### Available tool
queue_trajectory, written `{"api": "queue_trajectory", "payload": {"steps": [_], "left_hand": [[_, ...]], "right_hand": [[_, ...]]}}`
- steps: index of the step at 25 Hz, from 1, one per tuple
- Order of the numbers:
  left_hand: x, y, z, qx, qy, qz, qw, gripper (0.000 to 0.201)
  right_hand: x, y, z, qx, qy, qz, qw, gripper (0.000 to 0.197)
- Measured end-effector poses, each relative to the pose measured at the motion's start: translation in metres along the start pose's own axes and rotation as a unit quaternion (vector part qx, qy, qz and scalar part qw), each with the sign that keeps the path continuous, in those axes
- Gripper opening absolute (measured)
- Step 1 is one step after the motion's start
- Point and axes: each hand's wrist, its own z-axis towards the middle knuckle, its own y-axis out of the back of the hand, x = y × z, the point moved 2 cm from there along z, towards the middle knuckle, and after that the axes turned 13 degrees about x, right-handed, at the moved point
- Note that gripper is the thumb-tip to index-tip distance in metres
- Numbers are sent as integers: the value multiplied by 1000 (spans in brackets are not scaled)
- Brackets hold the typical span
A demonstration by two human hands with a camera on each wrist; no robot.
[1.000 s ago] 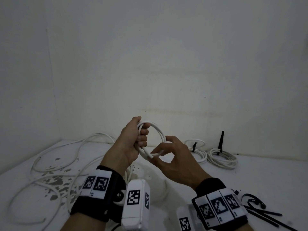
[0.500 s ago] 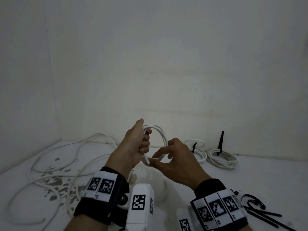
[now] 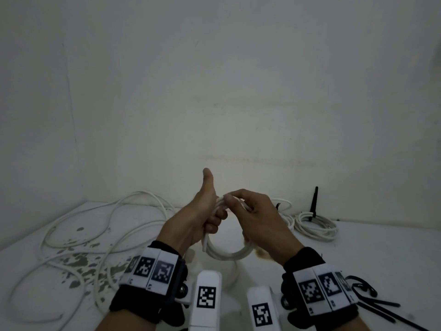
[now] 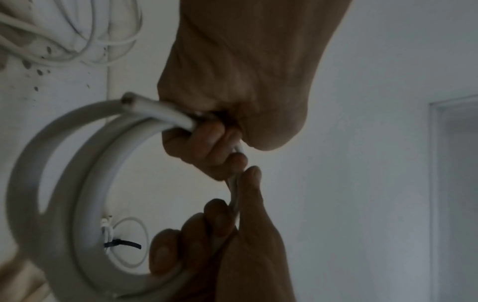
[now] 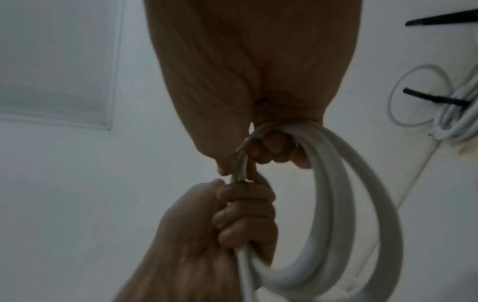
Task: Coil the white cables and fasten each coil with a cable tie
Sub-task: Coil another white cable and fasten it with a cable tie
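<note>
A white cable coil of a few loops hangs upright in the air between two hands, its cut end poking out at the lower left. Loose white cable sprawls on the table at left. Two finished coils lie at the back right, apparently each bound with a black tie. Spare black ties lie at the near right.
</note>
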Motion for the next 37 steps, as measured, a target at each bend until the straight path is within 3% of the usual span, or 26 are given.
{"api": "queue_trajectory", "payload": {"steps": [4, 10, 14, 18, 22, 25, 26, 30, 34, 37], "left_hand": [[-5, 6, 1, -14, -40, -74, 996, 74], [3, 8, -6, 75, -65, -17, 995, 45], [12, 5, -5, 128, -74, -178, 973, 31], [7, 13, -1, 109, -97, -246, 958, 43], [2, 16, 0, -16, -92, -109, 990, 40], [4, 4, 0, -12, -68, 1, 998, 42], [5, -1, 1, -4, -62, 36, 997, 41], [4, -10, 1, 10, -60, 64, 996, 44], [-1, -8, -3, 10, -57, 41, 997, 44], [-2, -4, -4, 18, -52, 23, 998, 38]], "right_hand": [[-1, -2, 0, -51, -25, 65, 996, 30], [-2, 8, 0, -142, -52, 185, 971, 30], [0, 11, -2, -117, -49, 290, 949, 25], [-3, 17, 1, -65, -52, 399, 913, 14], [0, 21, -2, 40, -60, 425, 903, 19], [5, 26, -9, 126, -127, 421, 889, 40], [5, 28, -10, 139, -150, 387, 899, 47], [0, 33, -11, 88, -181, 304, 931, 43], [-2, 38, -8, 15, -193, 332, 923, 35], [-5, 39, -4, 1, -197, 368, 909, 26]]}}
